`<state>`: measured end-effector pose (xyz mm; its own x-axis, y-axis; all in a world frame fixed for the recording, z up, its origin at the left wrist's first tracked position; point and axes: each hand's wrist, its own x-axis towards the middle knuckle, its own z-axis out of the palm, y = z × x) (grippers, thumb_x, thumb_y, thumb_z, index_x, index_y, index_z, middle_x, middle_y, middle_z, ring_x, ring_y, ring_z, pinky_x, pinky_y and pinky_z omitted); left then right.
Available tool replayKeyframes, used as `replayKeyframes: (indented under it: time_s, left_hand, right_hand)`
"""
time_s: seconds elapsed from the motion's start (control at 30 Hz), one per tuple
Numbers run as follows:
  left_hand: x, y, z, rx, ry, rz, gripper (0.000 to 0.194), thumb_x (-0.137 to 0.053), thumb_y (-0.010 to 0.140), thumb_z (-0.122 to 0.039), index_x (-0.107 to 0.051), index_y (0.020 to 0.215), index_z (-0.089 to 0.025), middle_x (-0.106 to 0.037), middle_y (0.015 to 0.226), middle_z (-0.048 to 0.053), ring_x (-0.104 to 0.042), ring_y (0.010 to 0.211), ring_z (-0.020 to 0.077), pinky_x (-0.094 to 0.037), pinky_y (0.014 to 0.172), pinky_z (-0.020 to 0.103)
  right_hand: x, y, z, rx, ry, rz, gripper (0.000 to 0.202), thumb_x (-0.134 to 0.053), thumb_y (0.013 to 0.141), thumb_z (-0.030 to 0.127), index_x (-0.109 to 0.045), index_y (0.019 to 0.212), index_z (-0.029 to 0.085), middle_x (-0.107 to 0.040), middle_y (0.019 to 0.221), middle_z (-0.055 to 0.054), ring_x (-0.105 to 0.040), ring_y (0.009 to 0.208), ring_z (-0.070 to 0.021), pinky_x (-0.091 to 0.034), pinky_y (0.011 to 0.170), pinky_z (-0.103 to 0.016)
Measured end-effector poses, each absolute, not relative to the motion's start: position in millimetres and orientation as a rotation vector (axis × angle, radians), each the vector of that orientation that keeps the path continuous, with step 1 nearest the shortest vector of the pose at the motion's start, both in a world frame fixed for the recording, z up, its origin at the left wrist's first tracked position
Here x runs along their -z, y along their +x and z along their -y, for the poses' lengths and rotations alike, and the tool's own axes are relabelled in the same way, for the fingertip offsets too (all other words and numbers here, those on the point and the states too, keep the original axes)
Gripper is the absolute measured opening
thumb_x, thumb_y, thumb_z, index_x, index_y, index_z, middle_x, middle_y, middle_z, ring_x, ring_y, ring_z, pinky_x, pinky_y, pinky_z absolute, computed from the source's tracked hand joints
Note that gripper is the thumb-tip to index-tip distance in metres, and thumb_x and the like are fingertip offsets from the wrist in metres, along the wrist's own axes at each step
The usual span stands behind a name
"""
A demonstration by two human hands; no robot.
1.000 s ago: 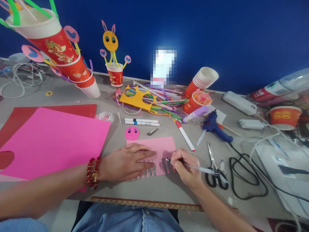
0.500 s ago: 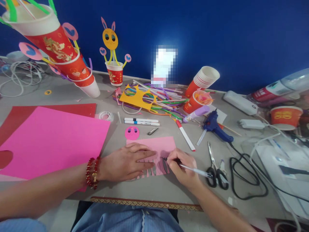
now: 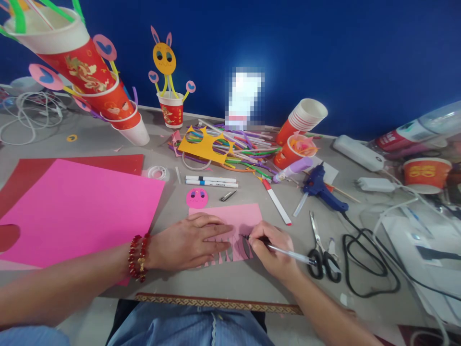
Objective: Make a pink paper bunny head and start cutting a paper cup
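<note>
A light pink sheet with cut-out notches along its near edge lies on the table before me. My left hand rests flat on its left part, fingers spread, with nothing held. Pinched in my right hand is a clear pen, its dark tip touching the sheet near a cut-out at the right. Drawn lines show on the paper between the hands. Just beyond the sheet are a round pink face and a small metal clip.
Scissors and a blue glue gun with a black cable lie right. Markers and a heap of coloured sticks are beyond. Pink card covers the left; stacked cups stand behind it.
</note>
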<state>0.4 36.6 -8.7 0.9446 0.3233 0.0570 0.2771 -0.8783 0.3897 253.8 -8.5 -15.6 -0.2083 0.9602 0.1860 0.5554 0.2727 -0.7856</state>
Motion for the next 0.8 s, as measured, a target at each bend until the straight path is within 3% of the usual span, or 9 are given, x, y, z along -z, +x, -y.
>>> replayKeyframes:
  time_s: [0.8]
  left_hand:
    - [8.7, 0.8, -36.9, -0.169, 2.715, -0.437, 0.040, -0.049, 0.096, -0.029, -0.051, 0.136, -0.025, -0.039, 0.152, 0.005, -0.039, 0.133, 0.0276, -0.033, 0.111, 0.043]
  right_hand:
    - [17.6, 256.1, 9.0, -0.771, -1.317, 1.857, 0.019, -0.045, 0.075, 0.008, -0.046, 0.061, 0.022, -0.049, 0.053, 0.005, -0.044, 0.048, -0.0107, -0.033, 0.049, -0.023]
